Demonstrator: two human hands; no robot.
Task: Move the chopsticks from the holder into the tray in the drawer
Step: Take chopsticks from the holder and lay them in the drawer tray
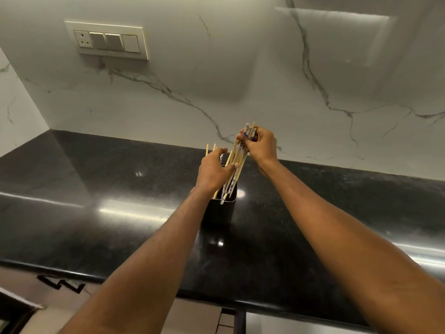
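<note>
A black square holder (220, 210) stands on the black counter near the back wall. A bundle of pale wooden chopsticks (237, 162), some with blue-and-white patterned tops, leans up and to the right, its lower tips at the holder's rim. My right hand (261, 145) grips the top of this bundle. My left hand (213, 171) is over the holder with fingers curled round other chopsticks, whose tops (210, 149) stick up behind it. The drawer and its tray are not visible.
The glossy black counter (96, 213) runs left to right with a rounded front edge (72, 273). A white marble backsplash (216, 80) rises behind, carrying a switch and socket panel (107, 41). Cabinet fronts (199, 317) show below the counter edge.
</note>
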